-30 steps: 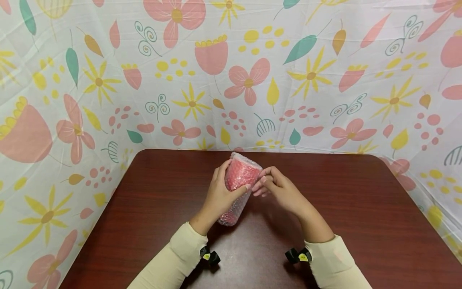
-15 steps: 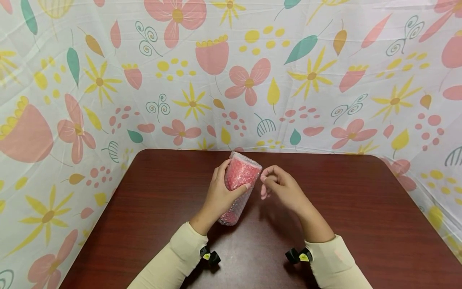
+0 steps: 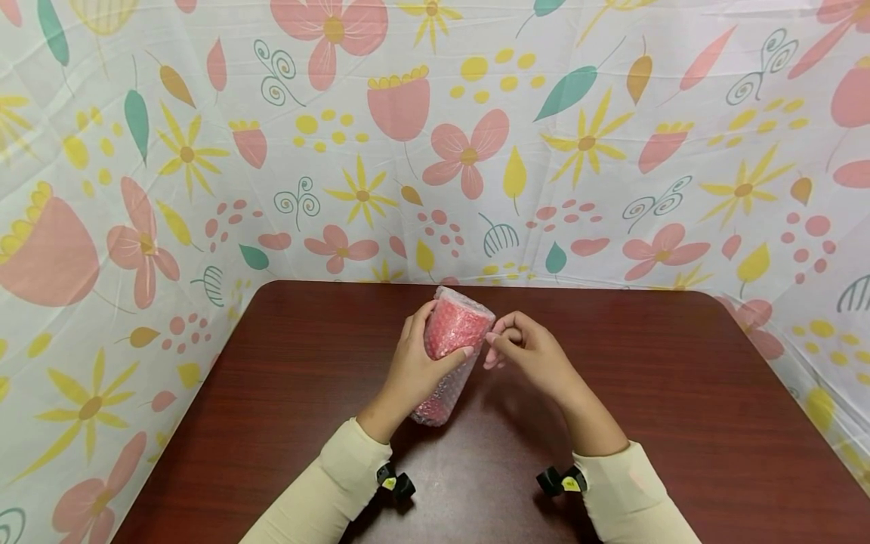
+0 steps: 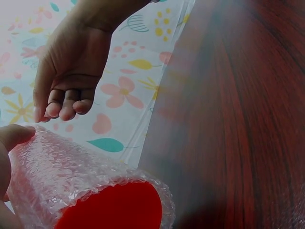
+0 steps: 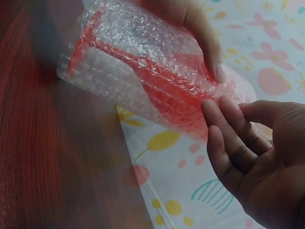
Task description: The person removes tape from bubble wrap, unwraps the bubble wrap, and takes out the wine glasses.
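A red stemmed goblet (image 5: pixel 169 90) lies tilted inside clear bubble wrap (image 3: pixel 457 370), its base and stem showing through in the right wrist view. My left hand (image 3: pixel 414 359) grips the wrapped bowl from the left, thumb across the front. The goblet's open red mouth (image 4: pixel 119 207) shows in the left wrist view, ringed by the wrap. On the other side, my right hand (image 3: pixel 526 351) has thumb and index fingertips together right at the wrap's edge, pinching there. Its other fingers (image 5: pixel 228 143) curl loosely beside the wrap.
A dark reddish wooden table (image 3: pixel 306 355) lies below both hands. Behind it and at the sides hangs a white floral cloth (image 3: pixel 408 189). Small black cameras (image 3: pixel 396 483) sit at the cream sleeves (image 3: pixel 326 483).
My right hand drew away from the wrap to the right half a second ago, and its fingertips are back at the wrap's edge now. The left hand keeps its grip.
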{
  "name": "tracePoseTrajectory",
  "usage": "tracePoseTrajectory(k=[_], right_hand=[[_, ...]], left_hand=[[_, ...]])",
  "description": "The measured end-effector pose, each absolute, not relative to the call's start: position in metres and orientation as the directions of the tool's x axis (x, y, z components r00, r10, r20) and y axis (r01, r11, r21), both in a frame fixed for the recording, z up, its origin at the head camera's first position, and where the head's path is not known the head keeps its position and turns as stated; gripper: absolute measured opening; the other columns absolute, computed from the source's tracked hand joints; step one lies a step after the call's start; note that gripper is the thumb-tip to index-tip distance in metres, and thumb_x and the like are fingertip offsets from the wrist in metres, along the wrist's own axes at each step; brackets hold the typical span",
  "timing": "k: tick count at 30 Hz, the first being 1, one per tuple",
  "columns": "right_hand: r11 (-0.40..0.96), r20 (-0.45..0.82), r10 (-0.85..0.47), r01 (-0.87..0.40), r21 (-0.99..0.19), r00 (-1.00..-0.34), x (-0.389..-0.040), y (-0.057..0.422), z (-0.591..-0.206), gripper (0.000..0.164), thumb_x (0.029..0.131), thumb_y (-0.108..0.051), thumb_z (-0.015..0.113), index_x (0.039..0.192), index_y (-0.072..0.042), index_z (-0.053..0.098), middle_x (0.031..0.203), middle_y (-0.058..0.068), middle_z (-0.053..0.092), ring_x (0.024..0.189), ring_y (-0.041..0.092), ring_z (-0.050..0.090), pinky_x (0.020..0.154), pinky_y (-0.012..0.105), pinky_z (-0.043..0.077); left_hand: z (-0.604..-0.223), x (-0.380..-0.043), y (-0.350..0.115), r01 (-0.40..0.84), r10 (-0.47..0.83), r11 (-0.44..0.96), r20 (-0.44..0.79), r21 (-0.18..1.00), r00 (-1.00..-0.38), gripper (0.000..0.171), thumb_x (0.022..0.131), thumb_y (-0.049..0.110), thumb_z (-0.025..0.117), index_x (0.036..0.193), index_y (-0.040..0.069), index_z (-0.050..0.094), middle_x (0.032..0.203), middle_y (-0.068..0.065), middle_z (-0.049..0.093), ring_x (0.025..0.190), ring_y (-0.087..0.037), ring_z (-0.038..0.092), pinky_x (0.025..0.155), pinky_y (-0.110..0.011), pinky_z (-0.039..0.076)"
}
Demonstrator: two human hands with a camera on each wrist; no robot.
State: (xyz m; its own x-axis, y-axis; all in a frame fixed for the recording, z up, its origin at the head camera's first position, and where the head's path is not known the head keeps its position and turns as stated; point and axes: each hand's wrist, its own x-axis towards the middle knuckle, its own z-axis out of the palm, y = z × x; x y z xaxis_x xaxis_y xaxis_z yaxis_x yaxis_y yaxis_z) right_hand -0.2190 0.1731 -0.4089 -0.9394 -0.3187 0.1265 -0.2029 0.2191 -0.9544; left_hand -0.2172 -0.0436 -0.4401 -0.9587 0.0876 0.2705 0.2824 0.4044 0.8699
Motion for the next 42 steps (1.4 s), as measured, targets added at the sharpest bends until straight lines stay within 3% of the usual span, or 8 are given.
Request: tracePoseTrajectory(k=[7, 17, 28, 34, 42], right_hand=[[0.268, 0.129, -0.316, -0.219, -0.938, -0.940, -0.2207, 0.1708, -0.4124, 0.014, 0.104, -0.010, 0.054, 0.109, 0.004, 0.052, 0.077, 0.011, 0.069, 0.077, 0.023, 0.071, 0.074, 0.033, 0.060], [0.257, 0.115, -0.326, -0.205, -0.944, -0.938, -0.2190, 0.1698, -0.4138, 0.017, 0.106, -0.010, 0.047, 0.114, 0.004, 0.049, 0.085, 0.017, 0.071, 0.084, 0.030, 0.072, 0.076, 0.029, 0.059], [0.289, 0.083, -0.313, -0.178, -0.941, -0.946, -0.2184, 0.1721, -0.4120, 0.021, 0.108, -0.013, 0.044, 0.118, 0.005, 0.048, 0.091, 0.024, 0.069, 0.086, 0.035, 0.071, 0.078, 0.034, 0.059], [0.283, 0.074, -0.308, -0.166, -0.945, -0.948, -0.2184, 0.1729, -0.4123, 0.021, 0.108, -0.013, 0.043, 0.119, 0.005, 0.047, 0.092, 0.025, 0.069, 0.085, 0.033, 0.071, 0.076, 0.030, 0.059], [0.284, 0.076, -0.290, -0.162, -0.945, -0.954, -0.2194, 0.1732, -0.4138, 0.019, 0.107, -0.010, 0.041, 0.119, 0.004, 0.047, 0.092, 0.029, 0.067, 0.081, 0.029, 0.071, 0.080, 0.043, 0.060]], left_hand=[[-0.4410, -0.2175, -0.0426, 0.287, 0.099, 0.409, 0.270, 0.866, -0.958, 0.091, 0.081, 0.044, 0.084, 0.154, 0.030, 0.032, 0.142, -0.008, 0.046, 0.119, -0.025, 0.056, 0.098, -0.046, 0.051], [-0.4412, -0.2164, -0.0435, 0.288, 0.130, 0.404, 0.257, 0.868, -0.958, 0.092, 0.081, 0.044, 0.083, 0.156, 0.029, 0.030, 0.143, -0.009, 0.043, 0.122, -0.026, 0.054, 0.101, -0.047, 0.049], [-0.4407, -0.2167, -0.0441, 0.295, 0.148, 0.404, 0.257, 0.866, -0.955, 0.090, 0.083, 0.038, 0.083, 0.156, 0.029, 0.031, 0.146, -0.012, 0.042, 0.125, -0.028, 0.052, 0.105, -0.048, 0.046], [-0.4385, -0.2167, -0.0458, 0.305, 0.150, 0.401, 0.267, 0.864, -0.952, 0.086, 0.086, 0.039, 0.079, 0.156, 0.029, 0.031, 0.147, -0.009, 0.044, 0.129, -0.027, 0.051, 0.105, -0.050, 0.046], [-0.4384, -0.2197, -0.0478, 0.273, 0.157, 0.364, 0.231, 0.890, -0.960, 0.094, 0.084, 0.038, 0.082, 0.158, 0.029, 0.024, 0.143, -0.008, 0.052, 0.125, -0.024, 0.057, 0.101, -0.047, 0.051]])
